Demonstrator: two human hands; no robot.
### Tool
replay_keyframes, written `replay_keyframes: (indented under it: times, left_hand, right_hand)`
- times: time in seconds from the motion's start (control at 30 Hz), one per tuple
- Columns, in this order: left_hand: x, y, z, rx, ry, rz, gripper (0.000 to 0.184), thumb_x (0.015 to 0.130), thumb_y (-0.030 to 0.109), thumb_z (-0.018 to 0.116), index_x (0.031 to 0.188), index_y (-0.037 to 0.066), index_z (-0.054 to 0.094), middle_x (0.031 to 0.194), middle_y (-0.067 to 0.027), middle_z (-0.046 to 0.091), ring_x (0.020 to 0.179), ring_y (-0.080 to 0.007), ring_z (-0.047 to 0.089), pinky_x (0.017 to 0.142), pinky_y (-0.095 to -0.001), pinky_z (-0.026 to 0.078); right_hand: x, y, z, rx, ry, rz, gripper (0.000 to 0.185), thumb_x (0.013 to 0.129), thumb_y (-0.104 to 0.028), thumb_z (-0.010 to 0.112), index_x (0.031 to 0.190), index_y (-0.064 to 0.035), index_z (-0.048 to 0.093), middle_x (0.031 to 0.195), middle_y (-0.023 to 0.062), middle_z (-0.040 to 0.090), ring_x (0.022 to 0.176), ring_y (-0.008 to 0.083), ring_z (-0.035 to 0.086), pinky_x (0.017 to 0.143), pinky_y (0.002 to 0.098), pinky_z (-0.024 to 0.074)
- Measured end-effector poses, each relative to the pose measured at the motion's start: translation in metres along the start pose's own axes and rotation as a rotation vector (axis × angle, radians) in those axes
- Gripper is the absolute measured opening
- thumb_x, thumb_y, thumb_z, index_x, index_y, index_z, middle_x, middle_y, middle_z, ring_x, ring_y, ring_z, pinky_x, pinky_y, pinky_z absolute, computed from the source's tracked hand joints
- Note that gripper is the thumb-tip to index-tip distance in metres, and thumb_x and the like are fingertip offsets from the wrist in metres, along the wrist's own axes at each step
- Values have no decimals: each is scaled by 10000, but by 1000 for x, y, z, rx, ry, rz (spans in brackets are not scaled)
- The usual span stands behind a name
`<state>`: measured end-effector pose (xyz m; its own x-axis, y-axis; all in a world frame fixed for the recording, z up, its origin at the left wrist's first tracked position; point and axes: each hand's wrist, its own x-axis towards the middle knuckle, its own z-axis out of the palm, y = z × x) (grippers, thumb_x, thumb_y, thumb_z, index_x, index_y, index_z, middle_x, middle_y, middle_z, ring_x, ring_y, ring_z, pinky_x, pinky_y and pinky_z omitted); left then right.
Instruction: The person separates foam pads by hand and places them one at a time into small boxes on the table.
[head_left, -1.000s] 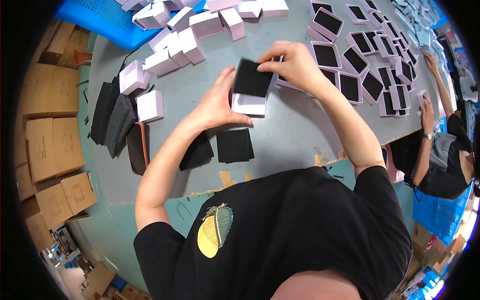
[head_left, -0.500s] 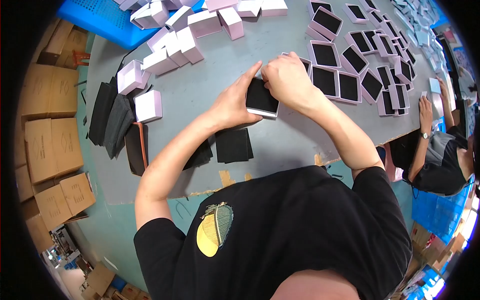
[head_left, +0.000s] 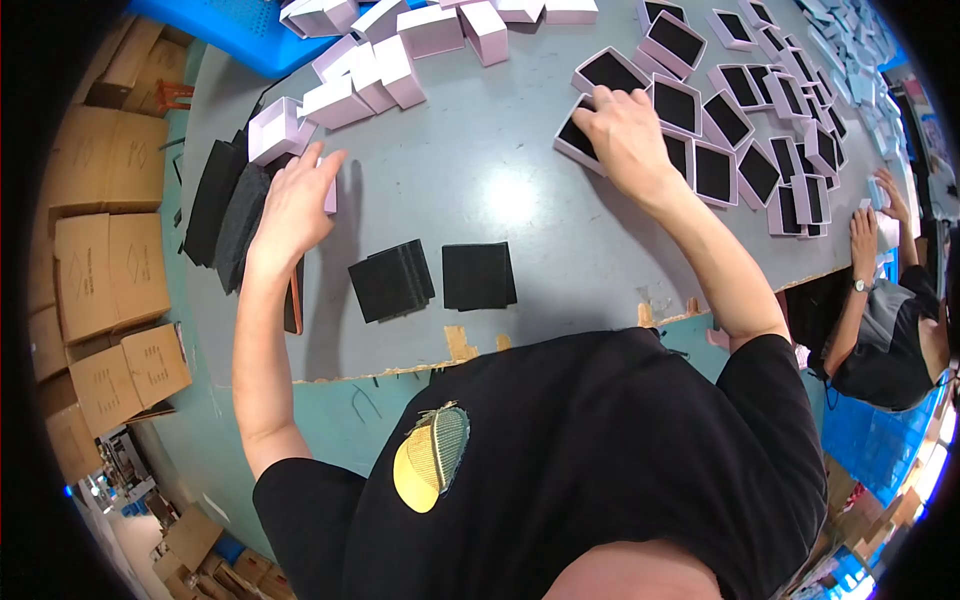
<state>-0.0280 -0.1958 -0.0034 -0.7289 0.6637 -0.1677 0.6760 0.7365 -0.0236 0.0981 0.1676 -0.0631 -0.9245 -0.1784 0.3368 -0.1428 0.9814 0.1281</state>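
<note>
My left hand [head_left: 297,205] reaches over a small pale box at the table's left, its fingers spread. Most of that pale box [head_left: 331,196] is hidden under the hand. My right hand [head_left: 630,140], fingers bent, grips a shallow pale-pink box [head_left: 575,150] lined with a black pad, at the near left edge of a group of similar lined boxes [head_left: 715,172]. Between my hands lie two small stacks of square black pads, a left stack [head_left: 388,284] and a right stack [head_left: 478,276].
Unlined pale boxes [head_left: 432,32] stand along the back, near a blue plastic crate [head_left: 225,30]. Dark sheets of material [head_left: 212,200] lie at the left table edge. Cardboard cartons [head_left: 95,265] are stacked beyond it. At right, another person's hands [head_left: 865,235] work near light-blue pieces.
The box held between both hands at the middle has moved right with my right hand to the lined group. My left hand has let go and moved left to a pale box.
</note>
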Motion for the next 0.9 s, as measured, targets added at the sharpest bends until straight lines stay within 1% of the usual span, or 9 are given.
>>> replay_keyframes:
  times: [0.1, 0.13, 0.27, 0.3, 0.43, 0.5, 0.57, 0.7, 0.9]
  left_hand:
    - [0, -18, 30, 84, 67, 44, 718, 603, -127, 654, 1295, 33, 552, 1247, -213, 556, 1147, -385, 552, 956, -472, 457]
    - [4, -20, 33, 90, 87, 78, 700, 618, -145, 627, 1292, 27, 551, 1209, -221, 566, 1100, -390, 574, 923, -472, 475]
    - [15, -2, 19, -30, 40, -17, 711, 626, -130, 622, 1313, 14, 505, 1239, -222, 532, 1107, -408, 570, 944, -464, 482]
    - [10, 16, 3, -123, 106, -2, 714, 626, -121, 621, 1315, 13, 491, 1244, -219, 523, 1103, -406, 573, 950, -451, 485]
    - [13, 40, -8, -576, 201, 114, 761, 624, -83, 640, 1351, 9, 435, 1295, -138, 493, 1131, -315, 597, 993, -393, 482]
    - [20, 50, 15, -1103, 35, 89, 777, 632, -26, 703, 1358, 59, 439, 1299, -112, 518, 1200, -262, 562, 1049, -379, 448]
    - [28, 63, 40, -993, 83, 196, 775, 614, 12, 745, 1336, 70, 472, 1303, -122, 524, 1236, -279, 540, 1073, -393, 426]
    - [40, 95, 57, -844, 131, 297, 780, 570, 134, 853, 1277, 59, 532, 1258, -139, 527, 1222, -325, 502, 1043, -414, 431]
    - [49, 128, 49, -800, 99, 256, 900, 578, 158, 848, 1380, 62, 451, 1276, -135, 546, 1218, -331, 496, 1064, -431, 396]
  right_hand:
    - [4, -6, -14, -2, 40, 79, 78, 756, -100, 612, 723, -60, 669, 843, 122, 606, 813, 261, 588, 758, 407, 416]
    - [9, -19, -31, 71, -51, 103, 138, 766, -98, 638, 871, -88, 727, 878, 102, 585, 868, 269, 585, 768, 413, 423]
    - [-8, -105, -46, 621, -270, -135, 288, 819, -299, 725, 996, -74, 695, 926, 101, 622, 934, 274, 597, 854, 397, 431]
    - [-11, -119, -42, 611, -423, -157, 296, 801, -279, 752, 994, -64, 692, 925, 84, 626, 935, 264, 599, 861, 396, 431]
    - [-21, -122, -29, 964, -321, -43, 178, 765, -151, 782, 908, -66, 716, 850, 69, 663, 857, 248, 627, 837, 362, 447]
    - [-19, -105, -37, 1123, -325, 50, 141, 752, -117, 786, 872, -66, 732, 828, 65, 677, 822, 225, 634, 799, 340, 466]
    - [-11, -75, -52, 1247, -303, 150, 114, 745, -102, 785, 845, -64, 746, 814, 60, 687, 796, 192, 638, 759, 315, 485]
    - [15, -25, -61, 1106, -86, 326, 155, 746, -84, 779, 888, -29, 751, 812, 45, 676, 772, 137, 592, 727, 293, 485]
    - [24, -31, -3, 655, -2, -28, 85, 688, -133, 778, 759, -101, 744, 773, 32, 685, 811, 240, 606, 764, 384, 448]
